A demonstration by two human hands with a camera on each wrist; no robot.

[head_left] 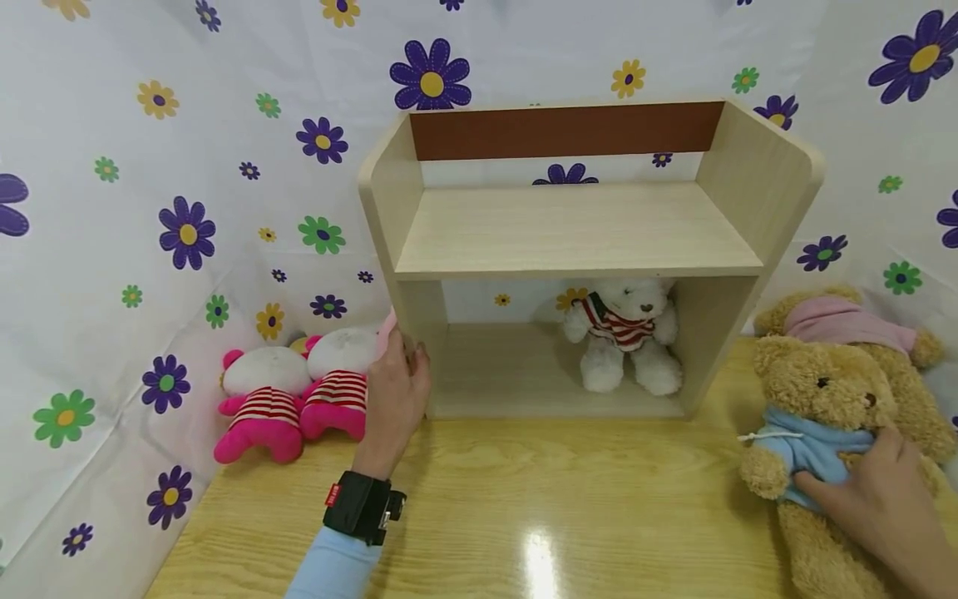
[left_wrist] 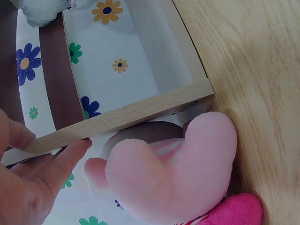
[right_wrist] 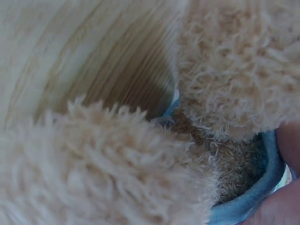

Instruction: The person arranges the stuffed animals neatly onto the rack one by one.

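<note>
A light wooden two-level shelf (head_left: 576, 229) stands on the table against the flowered cloth. My left hand (head_left: 407, 353) grips the front edge of its left side panel (left_wrist: 117, 117), thumb on one face and fingers (left_wrist: 70, 150) on the other. At the right, my right hand (head_left: 831, 478) holds a brown teddy bear (head_left: 816, 391) by its blue shirt (right_wrist: 243, 206); the bear sits on the table beside the shelf. The right wrist view is filled by the bear's fur (right_wrist: 93, 164). A white teddy in a striped shirt (head_left: 624, 333) sits in the lower compartment.
Two pink-and-white plush toys (head_left: 265, 399) (head_left: 340, 387) lie left of the shelf, one soft pink ear (left_wrist: 178, 173) touching the panel. A second brown bear with a pink hat (head_left: 853, 320) sits behind the held one. The wooden table (head_left: 524, 499) stretches in front; flowered cloth (head_left: 112, 249) hangs behind.
</note>
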